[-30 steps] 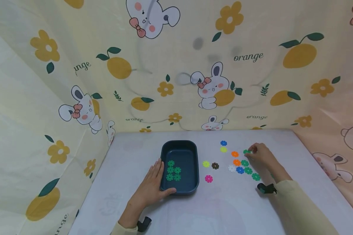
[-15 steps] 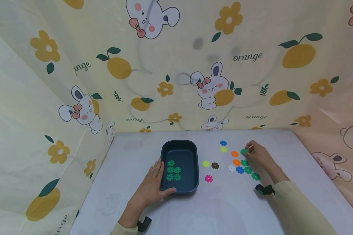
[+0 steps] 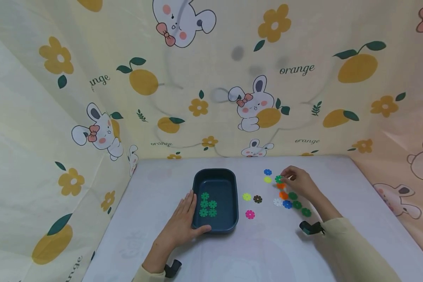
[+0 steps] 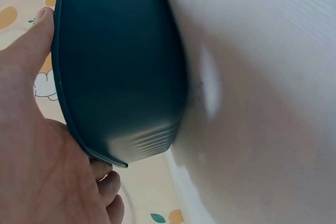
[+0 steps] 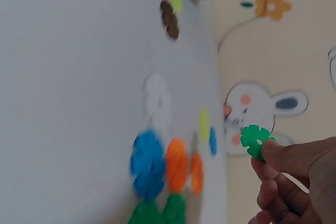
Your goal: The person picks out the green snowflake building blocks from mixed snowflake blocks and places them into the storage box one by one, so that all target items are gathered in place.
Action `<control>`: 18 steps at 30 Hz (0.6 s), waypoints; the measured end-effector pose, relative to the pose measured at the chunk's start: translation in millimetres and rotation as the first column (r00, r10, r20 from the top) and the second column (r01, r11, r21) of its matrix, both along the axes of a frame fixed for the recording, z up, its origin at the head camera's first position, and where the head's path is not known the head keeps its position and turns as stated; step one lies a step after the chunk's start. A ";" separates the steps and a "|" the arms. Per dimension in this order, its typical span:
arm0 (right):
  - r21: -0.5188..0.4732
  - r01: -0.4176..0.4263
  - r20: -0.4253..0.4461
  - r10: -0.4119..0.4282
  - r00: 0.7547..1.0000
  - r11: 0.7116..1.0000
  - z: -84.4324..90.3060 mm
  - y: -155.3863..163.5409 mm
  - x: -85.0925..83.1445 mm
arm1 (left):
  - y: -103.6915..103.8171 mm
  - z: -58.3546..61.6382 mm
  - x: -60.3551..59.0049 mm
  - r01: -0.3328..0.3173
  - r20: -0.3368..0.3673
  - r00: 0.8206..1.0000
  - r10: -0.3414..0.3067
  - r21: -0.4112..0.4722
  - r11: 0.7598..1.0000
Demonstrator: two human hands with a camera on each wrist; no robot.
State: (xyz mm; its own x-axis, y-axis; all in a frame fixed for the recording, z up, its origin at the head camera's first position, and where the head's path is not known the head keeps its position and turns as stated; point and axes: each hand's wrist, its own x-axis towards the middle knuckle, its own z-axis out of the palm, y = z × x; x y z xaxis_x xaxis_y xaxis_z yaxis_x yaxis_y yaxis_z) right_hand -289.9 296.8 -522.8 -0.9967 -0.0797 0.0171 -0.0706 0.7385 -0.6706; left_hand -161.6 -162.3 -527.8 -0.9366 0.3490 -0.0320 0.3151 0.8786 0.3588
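Note:
My right hand [image 3: 303, 184] pinches a green flower-shaped plastic disc [image 5: 254, 139] between thumb and forefinger. It is raised over the right part of the table and overlaps an orange disc [image 3: 281, 186] in the head view. Three green discs [image 3: 297, 205] lie in a slanting row below this hand. My left hand [image 3: 181, 225] rests on the dark blue tray [image 3: 237, 203], fingers straight along its left side and thumb at the near rim. Inside the tray, several green discs [image 3: 204, 204] lie flat at the left.
Between tray and right hand lie loose discs: pink [image 3: 250, 214], brown [image 3: 257, 199], white [image 3: 277, 202], blue [image 3: 268, 172] and yellow [image 3: 246, 197], with further blue, yellow and orange ones. A patterned curtain [image 3: 183, 102] stands behind the white table [image 3: 253, 254].
The right hand has moved left with the green disc, lifting it from beside the orange discs to over the upper one. The left hand and tray have stayed in place.

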 end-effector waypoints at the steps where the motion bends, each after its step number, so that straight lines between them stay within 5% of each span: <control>1: -0.007 -0.010 -0.004 0.010 1.000 1.000 2.0 -3.6 0.1 | 0.1 0.0 -0.2 0.000 0.001 1.000 0.000 0.000 1.000; 18: -0.111 -0.203 -0.105 0.192 0.976 0.973 29.9 -76.9 8.6 | -0.9 -1.0 -0.2 0.006 -0.003 1.000 -0.006 0.009 1.000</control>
State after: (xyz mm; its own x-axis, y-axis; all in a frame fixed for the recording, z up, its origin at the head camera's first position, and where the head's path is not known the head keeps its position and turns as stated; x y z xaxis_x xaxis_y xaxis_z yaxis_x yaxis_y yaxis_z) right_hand -281.3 219.8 -492.8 -0.9550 -0.2665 0.1300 -0.2728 0.6179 -0.7374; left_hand -161.8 -163.3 -528.8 -0.9346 0.3547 -0.0259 0.3214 0.8737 0.3653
